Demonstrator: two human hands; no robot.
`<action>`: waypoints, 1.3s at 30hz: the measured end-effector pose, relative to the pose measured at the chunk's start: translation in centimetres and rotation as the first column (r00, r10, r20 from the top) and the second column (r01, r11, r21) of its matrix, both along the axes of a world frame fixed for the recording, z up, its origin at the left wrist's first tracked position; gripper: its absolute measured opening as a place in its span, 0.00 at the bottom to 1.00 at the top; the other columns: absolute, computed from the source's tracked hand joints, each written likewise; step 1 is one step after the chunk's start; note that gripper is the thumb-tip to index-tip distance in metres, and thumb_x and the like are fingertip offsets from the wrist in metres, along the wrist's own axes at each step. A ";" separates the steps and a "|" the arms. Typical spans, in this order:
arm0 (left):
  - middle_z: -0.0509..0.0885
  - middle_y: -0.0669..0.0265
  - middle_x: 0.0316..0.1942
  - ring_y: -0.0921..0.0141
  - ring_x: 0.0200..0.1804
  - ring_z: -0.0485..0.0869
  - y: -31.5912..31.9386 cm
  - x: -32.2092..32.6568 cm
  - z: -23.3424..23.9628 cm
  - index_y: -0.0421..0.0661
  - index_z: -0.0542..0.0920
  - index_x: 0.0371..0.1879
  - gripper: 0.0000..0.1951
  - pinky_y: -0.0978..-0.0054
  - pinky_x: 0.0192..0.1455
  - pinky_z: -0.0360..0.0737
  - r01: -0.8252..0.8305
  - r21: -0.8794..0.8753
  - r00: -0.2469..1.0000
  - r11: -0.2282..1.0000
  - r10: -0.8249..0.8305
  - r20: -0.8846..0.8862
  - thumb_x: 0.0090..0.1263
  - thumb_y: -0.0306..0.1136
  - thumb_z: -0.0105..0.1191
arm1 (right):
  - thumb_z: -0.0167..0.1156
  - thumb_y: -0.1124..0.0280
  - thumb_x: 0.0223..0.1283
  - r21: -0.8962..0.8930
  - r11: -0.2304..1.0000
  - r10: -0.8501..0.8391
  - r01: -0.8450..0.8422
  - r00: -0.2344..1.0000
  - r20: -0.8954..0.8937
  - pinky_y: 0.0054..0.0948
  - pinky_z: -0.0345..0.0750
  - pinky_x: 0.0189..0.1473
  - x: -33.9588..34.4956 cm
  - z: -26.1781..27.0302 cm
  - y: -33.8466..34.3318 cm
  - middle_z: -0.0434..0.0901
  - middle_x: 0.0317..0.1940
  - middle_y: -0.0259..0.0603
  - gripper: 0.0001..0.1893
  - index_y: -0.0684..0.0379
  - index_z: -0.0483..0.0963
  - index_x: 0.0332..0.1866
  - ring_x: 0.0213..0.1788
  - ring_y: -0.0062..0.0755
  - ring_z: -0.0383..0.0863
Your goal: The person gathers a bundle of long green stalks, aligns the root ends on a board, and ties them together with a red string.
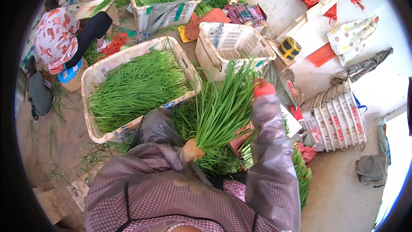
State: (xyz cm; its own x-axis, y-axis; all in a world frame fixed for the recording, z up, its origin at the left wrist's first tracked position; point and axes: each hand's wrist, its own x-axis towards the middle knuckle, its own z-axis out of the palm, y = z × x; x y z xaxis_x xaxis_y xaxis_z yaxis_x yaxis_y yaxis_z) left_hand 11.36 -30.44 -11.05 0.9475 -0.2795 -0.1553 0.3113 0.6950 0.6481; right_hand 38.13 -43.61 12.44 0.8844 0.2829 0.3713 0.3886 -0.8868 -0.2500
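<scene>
My left hand (193, 150) is closed around the lower end of a bunch of long green leaves (222, 109), which look like garlic chives. The leaves fan up and away from my lap. At the upper right of the bunch is my right hand (264, 87), in a red covering and blurred. Its fingers are hidden, so whether it grips leaves cannot be told. Loose greens (219, 164) lie below the bunch, and pale-stemmed chives (247, 151) lie beside my right forearm. Ahead to the left, a white plastic crate (93, 85) holds neatly layered chives (138, 87).
A second white crate (235, 50) stands ahead, with bare slats showing inside. Beyond it is another crate (164, 16) heaped with greens. A person (59, 35) sits on a basket at left. A slatted white basket (338, 122) leans by the right wall, near a tape roll (289, 48).
</scene>
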 end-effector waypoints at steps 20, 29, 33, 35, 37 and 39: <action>0.85 0.60 0.30 0.63 0.24 0.80 -0.5 0.0 0.8 0.46 0.75 0.52 0.19 0.69 0.29 0.77 0.075 0.730 0.996 0.679 -0.017 -0.086 0.61 0.32 0.56 | 0.53 0.66 0.69 0.241 0.970 0.088 -0.029 0.968 -0.236 0.28 0.78 0.32 12.3 7.3 -1.4 0.83 0.33 0.41 0.12 0.55 0.77 0.52 0.25 0.33 0.80; 0.86 0.60 0.32 0.66 0.31 0.82 -2.1 0.9 -8.3 0.45 0.75 0.53 0.19 0.69 0.35 0.79 -0.190 0.004 0.982 0.982 0.190 0.012 0.61 0.28 0.56 | 0.61 0.69 0.62 -0.174 0.940 0.084 -0.293 0.695 -0.714 0.27 0.79 0.38 2.3 7.8 0.4 0.84 0.46 0.37 0.20 0.51 0.74 0.61 0.33 0.26 0.82; 0.85 0.61 0.30 0.68 0.27 0.81 -2.1 1.5 0.7 0.44 0.74 0.52 0.19 0.72 0.30 0.78 -0.388 -0.238 0.878 0.890 0.279 -0.388 0.61 0.31 0.55 | 0.61 0.71 0.58 -0.136 0.775 0.465 -0.617 0.702 -0.539 0.31 0.75 0.55 0.3 2.8 -1.6 0.80 0.53 0.45 0.18 0.53 0.78 0.55 0.52 0.39 0.79; 0.85 0.61 0.29 0.70 0.25 0.81 -0.7 1.0 2.5 0.43 0.75 0.52 0.18 0.72 0.28 0.77 -0.338 -0.297 0.879 0.893 0.187 -0.439 0.61 0.31 0.54 | 0.61 0.71 0.56 -0.181 0.715 0.466 -0.675 0.653 -0.596 0.31 0.72 0.60 -1.1 3.8 0.3 0.77 0.56 0.49 0.18 0.54 0.78 0.54 0.59 0.45 0.75; 0.84 0.62 0.28 0.70 0.25 0.80 -1.9 0.9 -4.4 0.43 0.75 0.51 0.18 0.72 0.27 0.77 -0.167 0.134 0.982 0.977 0.177 -0.068 0.61 0.29 0.53 | 0.60 0.69 0.56 -0.252 0.679 0.476 -0.690 0.674 -0.565 0.33 0.75 0.56 -0.4 2.5 -0.9 0.82 0.48 0.47 0.17 0.54 0.79 0.52 0.51 0.46 0.80; 0.84 0.62 0.28 0.71 0.26 0.81 -2.3 1.4 -8.1 0.44 0.75 0.51 0.17 0.72 0.28 0.78 -0.173 0.371 0.984 0.912 0.147 0.099 0.61 0.27 0.52 | 0.59 0.69 0.57 -0.306 0.797 0.275 -0.520 0.764 -0.583 0.34 0.77 0.54 -1.4 2.1 -0.1 0.84 0.42 0.45 0.16 0.53 0.80 0.51 0.47 0.45 0.82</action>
State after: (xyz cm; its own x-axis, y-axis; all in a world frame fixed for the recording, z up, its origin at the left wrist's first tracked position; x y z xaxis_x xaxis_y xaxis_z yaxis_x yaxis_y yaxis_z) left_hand 12.81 -32.74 -19.10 0.9865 -0.0569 -0.1537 0.1631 0.4321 0.8869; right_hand 36.72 -43.69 14.52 0.6702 0.6681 -0.3231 0.6631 -0.7346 -0.1436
